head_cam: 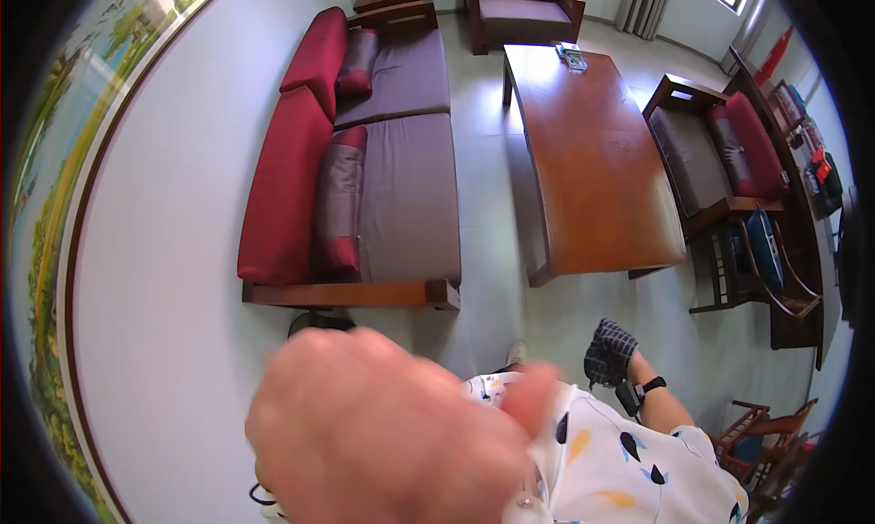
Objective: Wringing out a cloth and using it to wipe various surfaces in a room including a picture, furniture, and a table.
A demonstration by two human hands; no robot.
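My left hand [383, 421] is large, blurred and close to the camera, with the back of the hand towards it. Its fingers curl out of sight and the thumb sticks out to the right, so I cannot tell whether anything is in it. Low on the right, my right hand [636, 368] holds a dark checked cloth [610, 352] that hides most of the fingers. A black strap with a small box-shaped device [629, 396] sits on the right wrist. The cloth hangs above the pale floor, short of the wooden coffee table [601, 175].
A wooden sofa [410, 196] with grey seats and red back cushions stands along the left wall. An armchair [523, 15] is behind the table, another [690, 155] to its right. Small items [573, 58] lie on the table's far end. A chair [769, 250] stands by the right-hand desk.
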